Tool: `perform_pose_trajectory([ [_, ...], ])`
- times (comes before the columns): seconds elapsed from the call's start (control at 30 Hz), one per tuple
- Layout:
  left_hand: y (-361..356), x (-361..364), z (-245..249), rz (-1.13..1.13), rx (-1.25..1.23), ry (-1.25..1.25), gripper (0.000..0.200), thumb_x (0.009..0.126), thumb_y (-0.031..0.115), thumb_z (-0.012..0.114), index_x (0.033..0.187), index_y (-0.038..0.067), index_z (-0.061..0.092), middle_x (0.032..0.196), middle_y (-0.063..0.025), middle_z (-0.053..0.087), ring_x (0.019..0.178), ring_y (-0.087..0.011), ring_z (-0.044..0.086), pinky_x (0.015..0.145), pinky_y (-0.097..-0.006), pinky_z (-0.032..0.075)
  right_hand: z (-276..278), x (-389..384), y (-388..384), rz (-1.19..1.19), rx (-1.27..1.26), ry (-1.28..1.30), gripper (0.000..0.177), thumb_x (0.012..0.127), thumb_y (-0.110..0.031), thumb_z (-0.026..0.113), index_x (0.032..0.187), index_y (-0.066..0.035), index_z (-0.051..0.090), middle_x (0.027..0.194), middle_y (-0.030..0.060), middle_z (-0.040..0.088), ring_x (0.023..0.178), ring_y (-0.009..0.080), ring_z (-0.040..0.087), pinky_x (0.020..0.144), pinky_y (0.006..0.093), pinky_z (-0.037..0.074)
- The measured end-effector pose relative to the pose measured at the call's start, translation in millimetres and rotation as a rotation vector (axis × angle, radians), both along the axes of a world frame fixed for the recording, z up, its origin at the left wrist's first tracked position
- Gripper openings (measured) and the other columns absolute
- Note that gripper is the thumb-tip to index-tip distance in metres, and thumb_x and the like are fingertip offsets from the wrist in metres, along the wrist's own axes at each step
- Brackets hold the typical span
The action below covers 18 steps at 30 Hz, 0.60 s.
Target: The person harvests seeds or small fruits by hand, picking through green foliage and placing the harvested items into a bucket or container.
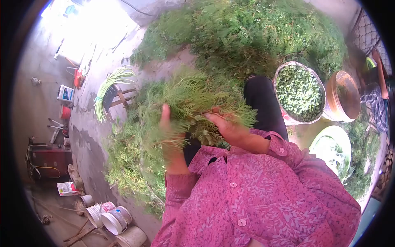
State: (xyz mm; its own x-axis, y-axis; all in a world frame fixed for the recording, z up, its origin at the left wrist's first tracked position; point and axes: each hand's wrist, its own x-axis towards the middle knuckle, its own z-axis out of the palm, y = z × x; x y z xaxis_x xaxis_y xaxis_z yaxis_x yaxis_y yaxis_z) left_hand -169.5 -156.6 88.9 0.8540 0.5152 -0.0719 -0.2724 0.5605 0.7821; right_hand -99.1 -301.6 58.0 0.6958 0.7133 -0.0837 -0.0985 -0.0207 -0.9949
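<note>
A leafy green branch (pixel 201 101) lies across my lap between my two hands. My right hand (pixel 232 129) pinches a stem of it, thumb and fingers pressed together. On the other side, my left hand (pixel 170 133) is raised with its thumb up, among blurred sprigs; its fingers are hidden behind the foliage. To the right of my knee stands a round container (pixel 279 99) filled with small green pieces (pixel 299 92).
Large heaps of green branches (pixel 263 33) lie ahead and at my left (pixel 131 164). An open bucket (pixel 343 96) and a pale green basin (pixel 331 148) are at the right. A stool (pixel 119 96) bears long green strands (pixel 103 92). White buckets (pixel 117 220) lie lower left.
</note>
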Motion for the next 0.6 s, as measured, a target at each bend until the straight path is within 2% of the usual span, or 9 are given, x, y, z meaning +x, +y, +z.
perform_pose_trajectory([
  [0.03,-1.9,0.3,4.7,0.077,0.019,0.257,0.044,0.088,0.032,0.048,0.118,0.000,0.047,0.111,-0.0138,0.055,0.102,-0.0197,0.053,0.088,-0.0336,0.044,-12.3,2.2,-1.5,-0.005,0.000,0.000,0.027,0.086,-0.022,0.050,0.104,-0.004,0.056,0.099,0.0098,0.060,0.092,0.0190,0.055,0.084,0.0295,0.041],
  [0.1,11.9,-2.9,-18.8,0.071,0.033,0.393,0.057,0.084,0.045,0.050,0.120,0.000,0.046,0.113,-0.0140,0.054,0.101,-0.0229,0.055,0.084,-0.0355,0.047,-43.7,5.7,-0.8,-0.098,-0.051,-0.900,0.023,0.085,-0.018,0.048,0.099,-0.003,0.058,0.096,0.0123,0.059,0.091,0.0229,0.054,0.083,0.0321,0.041],
  [0.13,39.0,-15.3,-64.2,0.148,0.253,0.244,0.053,0.085,0.040,0.050,0.119,0.001,0.047,0.111,-0.0125,0.055,0.098,-0.0211,0.056,0.083,-0.0361,0.048,-34.7,8.4,-2.4,-0.100,-0.051,-0.899,0.023,0.085,-0.018,0.048,0.099,-0.003,0.058,0.096,0.0123,0.059,0.091,0.0229,0.054,0.083,0.0321,0.041],
  [0.2,42.0,-13.9,-65.5,0.225,0.472,0.095,0.048,0.085,0.036,0.051,0.118,0.001,0.047,0.109,-0.0111,0.056,0.095,-0.0193,0.056,0.082,-0.0367,0.049,-6.0,13.2,-8.0,0.178,-0.185,-0.392,0.022,0.083,-0.015,0.047,0.097,-0.003,0.058,0.091,0.0143,0.059,0.088,0.0251,0.054,0.082,0.0355,0.041],
  [0.3,36.2,-4.6,-31.1,0.355,0.388,0.458,0.056,0.083,0.044,0.052,0.122,0.005,0.045,0.117,-0.0122,0.050,0.106,-0.0204,0.049,0.085,-0.0311,0.042,-0.1,14.7,-12.2,0.128,-0.066,-0.206,0.020,0.082,-0.015,0.048,0.091,-0.002,0.059,0.082,0.0114,0.059,0.073,0.0213,0.056,0.070,0.0327,0.046],
  [0.4,55.1,-9.3,-8.9,0.434,0.026,0.391,0.035,0.086,0.034,0.051,0.109,0.008,0.051,0.093,-0.0070,0.059,0.069,-0.0149,0.054,0.055,-0.0269,0.041,-11.0,48.9,-40.4,0.341,-0.165,-0.357,0.017,0.081,-0.016,0.050,0.085,-0.002,0.060,0.072,0.0072,0.059,0.057,0.0141,0.054,0.052,0.0268,0.045],
  [0.43,54.8,-12.6,-7.0,0.445,0.026,0.393,0.035,0.086,0.034,0.051,0.109,0.008,0.051,0.093,-0.0070,0.059,0.069,-0.0149,0.054,0.055,-0.0269,0.041,-5.7,50.3,-56.0,0.060,-0.101,0.064,0.015,0.081,-0.016,0.051,0.081,-0.004,0.060,0.067,0.0036,0.058,0.049,0.0077,0.049,0.040,0.0214,0.040],
  [0.53,72.8,-29.1,-35.5,0.286,-0.070,0.320,0.023,0.087,0.030,0.050,0.095,0.008,0.052,0.079,-0.0039,0.057,0.057,-0.0111,0.048,0.045,-0.0248,0.036,-12.9,87.8,-97.7,-0.466,-0.022,0.261,0.015,0.081,-0.011,0.049,0.085,-0.003,0.060,0.061,0.0017,0.054,0.047,0.0059,0.046,0.040,0.0175,0.035],
  [0.6,71.8,-25.7,-51.2,0.302,-0.141,0.328,0.022,0.087,0.029,0.050,0.095,0.009,0.052,0.078,-0.0039,0.057,0.056,-0.0116,0.047,0.045,-0.0252,0.036,-31.5,116.1,-137.1,-0.613,-0.018,-0.013,0.018,0.080,-0.010,0.048,0.093,-0.004,0.060,0.061,-0.0006,0.051,0.048,0.0048,0.045,0.041,0.0171,0.035],
])
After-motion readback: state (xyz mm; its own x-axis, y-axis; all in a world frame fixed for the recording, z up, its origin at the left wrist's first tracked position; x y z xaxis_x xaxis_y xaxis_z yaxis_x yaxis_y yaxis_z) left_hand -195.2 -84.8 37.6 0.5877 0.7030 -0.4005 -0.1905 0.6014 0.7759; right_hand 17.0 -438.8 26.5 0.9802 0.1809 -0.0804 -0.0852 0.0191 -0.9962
